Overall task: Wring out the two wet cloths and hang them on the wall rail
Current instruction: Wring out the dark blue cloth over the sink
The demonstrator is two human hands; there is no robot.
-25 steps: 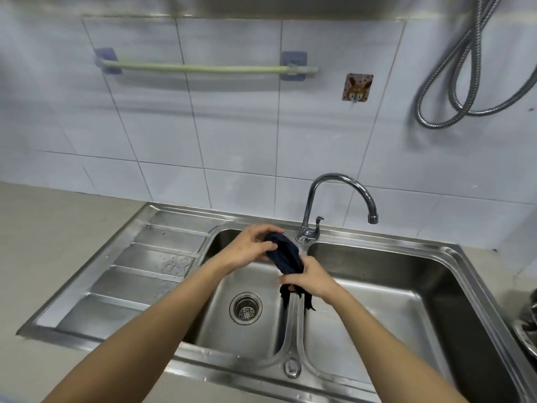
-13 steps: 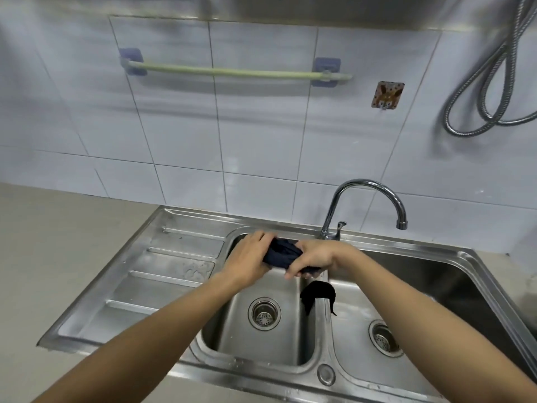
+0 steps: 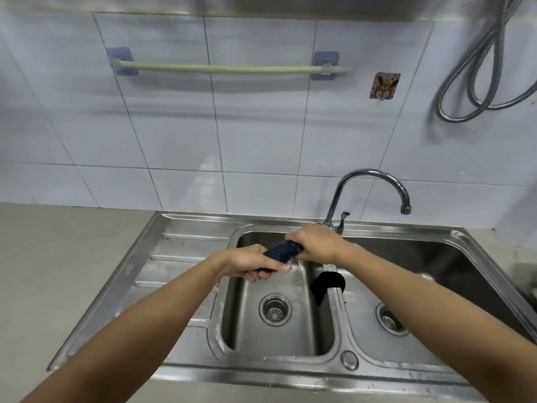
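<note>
Steel sink (image 3: 186,257): two basins side by side with a ribbed drainboard on the left, set into a pale desk (image 3: 58,257).
Dark blue cloth (image 3: 283,251): twisted into a tight roll above the left basin, gripped at both ends.
Left hand (image 3: 252,264): fingers wrapped closed around the nearer, lower end of the roll.
Right hand (image 3: 315,245): fingers closed over the far, upper end, just in front of the tap (image 3: 369,187).
Black cloth (image 3: 327,283): draped over the divider between the basins, below the right wrist.
Wall rail (image 3: 229,68): pale green bar on two blue mounts, bare, well above the sink on white tile.
Open room: left basin floor around its drain (image 3: 275,309); the drainboard.
Hard to make out: right basin's far side is in shadow; the hose (image 3: 476,68) is cut off by the top right corner.
</note>
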